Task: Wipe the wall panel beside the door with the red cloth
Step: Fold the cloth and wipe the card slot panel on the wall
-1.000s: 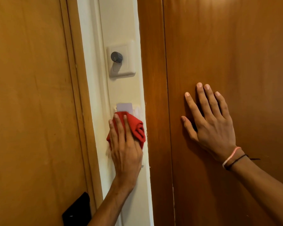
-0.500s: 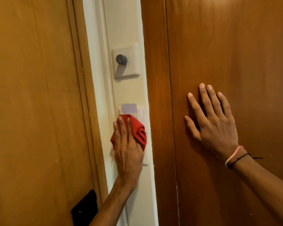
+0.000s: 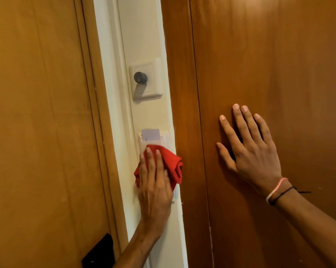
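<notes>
Evidently for even pressure, the left hand lies with fingers extended over the bunched red cloth, pinning it to the narrow cream wall panel; the right hand, spread flat and empty, braces against the brown wooden door.

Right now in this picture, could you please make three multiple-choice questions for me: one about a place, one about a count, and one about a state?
1. Where does the red cloth lie?
A. on the dial switch
B. on the card holder below the dial switch
C. on the wooden door

2. How many bands are on the right wrist?
A. none
B. one
C. two

3. How is the right hand?
A. flat and open on the wooden panel
C. closed in a fist
B. holding the cloth

Answers:
1 B: the left hand presses the cloth on the card holder, well under the dial switch.
2 C: a pink band and a black cord show.
3 A: the fingers spread on the wooden panel, holding nothing.
</notes>
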